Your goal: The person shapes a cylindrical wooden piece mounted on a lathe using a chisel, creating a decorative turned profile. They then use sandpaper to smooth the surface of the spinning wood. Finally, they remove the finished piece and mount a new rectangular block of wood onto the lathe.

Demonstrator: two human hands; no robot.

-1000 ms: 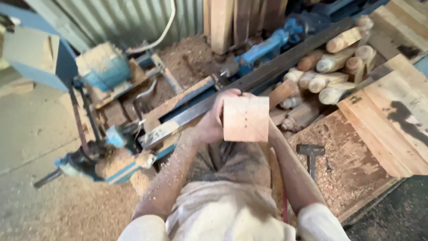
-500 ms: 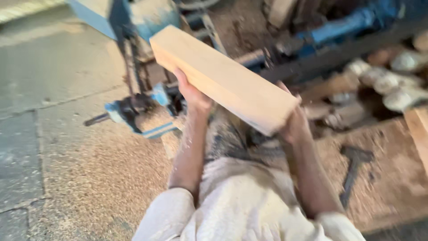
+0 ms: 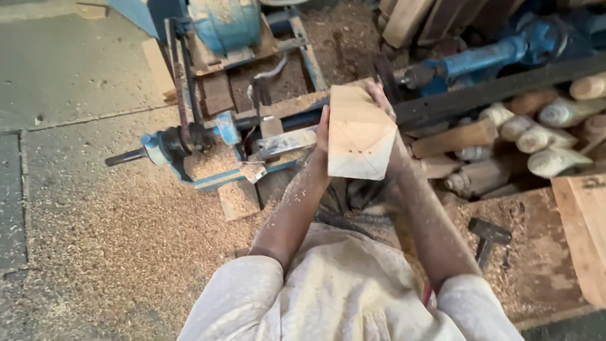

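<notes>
I hold a pale square wooden block (image 3: pixel 356 136) end-on toward me, its near face marked with crossing pencil lines and small holes. My left hand (image 3: pixel 320 148) presses its left side and my right hand (image 3: pixel 386 107) wraps over its top and right side. The block hovers just above the bed of a blue wood lathe (image 3: pixel 208 142), between the headstock spindle on the left and the blue tailstock (image 3: pixel 480 60) on the right. Sawdust coats both my forearms.
Turned wooden pieces (image 3: pixel 549 126) lie piled at the right behind the dark lathe rail (image 3: pixel 499 91). A hammer (image 3: pixel 487 237) rests on the sawdust-covered board at lower right. A blue motor (image 3: pixel 224 25) sits at the top. Thick sawdust (image 3: pixel 120 240) covers the concrete floor at left.
The block swung from lying lengthwise across my view to pointing end-on, and moved down toward the lathe bed. Both hands stayed on it.
</notes>
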